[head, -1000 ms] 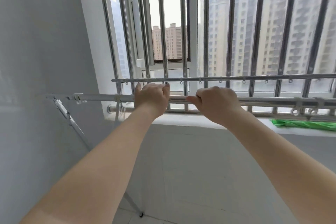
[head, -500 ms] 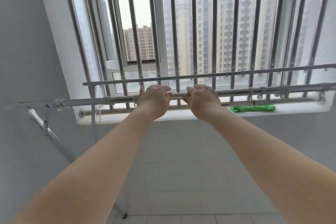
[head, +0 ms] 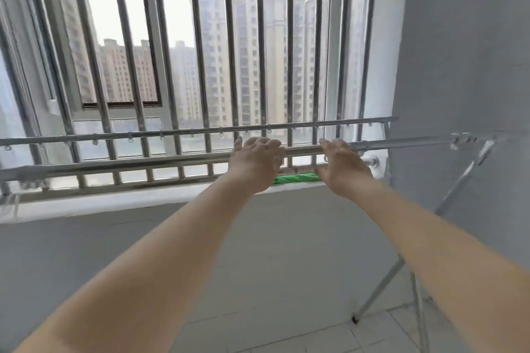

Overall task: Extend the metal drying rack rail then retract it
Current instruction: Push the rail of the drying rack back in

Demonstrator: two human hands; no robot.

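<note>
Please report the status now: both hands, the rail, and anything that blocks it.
Left hand and right hand both on the near rail, fingers over the top. Grip tightness unclear. Rail level, right end by the grey wall. Nothing on the rail.

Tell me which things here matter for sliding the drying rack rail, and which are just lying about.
Part of the job:
near rail
left hand, curled on the rail
right hand, on the rail
rack legs

Just there:
green cloth on the sill
window bars
far rail with hooks
</note>
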